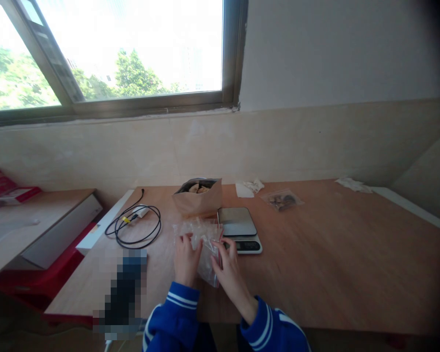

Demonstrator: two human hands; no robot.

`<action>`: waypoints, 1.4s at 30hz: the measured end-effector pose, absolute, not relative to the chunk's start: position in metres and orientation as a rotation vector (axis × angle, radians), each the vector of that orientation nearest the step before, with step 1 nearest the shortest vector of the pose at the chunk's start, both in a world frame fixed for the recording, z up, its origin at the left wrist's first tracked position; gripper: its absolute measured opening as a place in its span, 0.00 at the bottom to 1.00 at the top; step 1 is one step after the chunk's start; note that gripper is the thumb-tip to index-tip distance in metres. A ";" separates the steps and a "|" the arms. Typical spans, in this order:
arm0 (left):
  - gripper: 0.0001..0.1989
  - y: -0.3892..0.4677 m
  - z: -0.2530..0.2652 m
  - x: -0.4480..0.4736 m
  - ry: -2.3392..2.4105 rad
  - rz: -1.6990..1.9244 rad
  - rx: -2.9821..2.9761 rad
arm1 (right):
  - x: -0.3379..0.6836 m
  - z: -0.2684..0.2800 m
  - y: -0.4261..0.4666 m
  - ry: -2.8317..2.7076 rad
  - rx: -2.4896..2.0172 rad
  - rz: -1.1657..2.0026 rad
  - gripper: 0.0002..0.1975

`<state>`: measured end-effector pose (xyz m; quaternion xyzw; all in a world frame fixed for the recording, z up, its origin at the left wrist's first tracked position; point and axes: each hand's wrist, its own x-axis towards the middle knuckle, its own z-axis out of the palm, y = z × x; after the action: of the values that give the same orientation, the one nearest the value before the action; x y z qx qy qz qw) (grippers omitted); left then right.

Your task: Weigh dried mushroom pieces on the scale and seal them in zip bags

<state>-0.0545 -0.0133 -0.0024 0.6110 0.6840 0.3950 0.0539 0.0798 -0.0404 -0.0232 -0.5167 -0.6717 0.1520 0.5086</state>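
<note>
Clear plastic zip bags (207,266) with red-edged seals lie in a loose pile on the table in front of me. My left hand (186,259) rests on the pile's left side, its fingers curled over the plastic. At the right edge, my right hand (229,269) has its thumb and fingers bent around a zip bag. Just beyond the right hand is a kitchen scale (237,222) with a metal plate and a dark display, which the fingers partly cover. Behind the bags stands a brown paper pouch (200,201), open at the top, with brown pieces inside.
A filled clear bag (281,199) lies right of the scale, near crumpled white tissue (254,186). A coiled black cable (139,243) with a white plug is at left, above a pixelated dark object (122,293). More tissue (352,185) lies at the back right. A window (132,49) is ahead.
</note>
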 end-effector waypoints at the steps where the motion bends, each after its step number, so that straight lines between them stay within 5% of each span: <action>1: 0.14 -0.013 -0.001 -0.055 2.057 1.240 1.864 | 0.080 -0.023 -0.041 -1.620 -1.257 0.341 0.19; 6: 0.13 -0.011 0.020 -0.062 1.822 1.405 1.791 | 0.082 -0.007 -0.046 -1.682 -1.293 0.255 0.20; 14: 0.25 0.002 0.019 -0.091 1.958 1.471 1.615 | 0.067 0.009 -0.022 -2.039 -1.222 0.216 0.24; 24: 0.19 -0.002 -0.015 -0.094 2.202 0.808 2.104 | 0.049 -0.048 -0.009 -2.199 -1.271 0.114 0.24; 33: 0.15 0.003 -0.006 -0.103 1.995 1.293 2.069 | 0.058 -0.035 -0.012 -1.990 -1.137 0.206 0.28; 42: 0.20 -0.003 0.022 -0.107 1.432 1.437 1.606 | 0.086 -0.014 -0.032 -1.496 -1.225 0.303 0.13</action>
<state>-0.1072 -0.0026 0.0224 0.5970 0.5324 0.5342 0.2734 0.0857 -0.0316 -0.0142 -0.5192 -0.6342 0.1283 0.5584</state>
